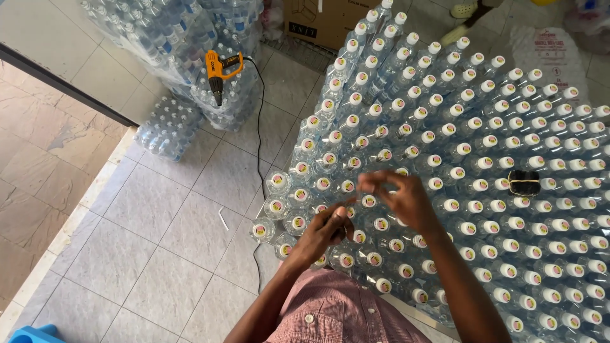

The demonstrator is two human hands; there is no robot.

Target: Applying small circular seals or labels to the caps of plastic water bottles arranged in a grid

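Many clear plastic water bottles (483, 140) with white caps stand packed upright in a big block before me. My left hand (325, 232) hovers over the near left bottles, fingers curled with the fingertips pinched together; whether it holds something small I cannot tell. My right hand (397, 197) is just above the caps beside it, fingers bent and fingertips close to the left hand's. A small dark bundle with a pale band (524, 183) lies on the caps to the right.
An orange heat gun (219, 71) rests on shrink-wrapped bottle packs (171, 127) at the back left; its black cord (259, 146) runs across the tiled floor. A cardboard box (318, 19) stands behind. A blue object (28, 335) sits at the bottom left.
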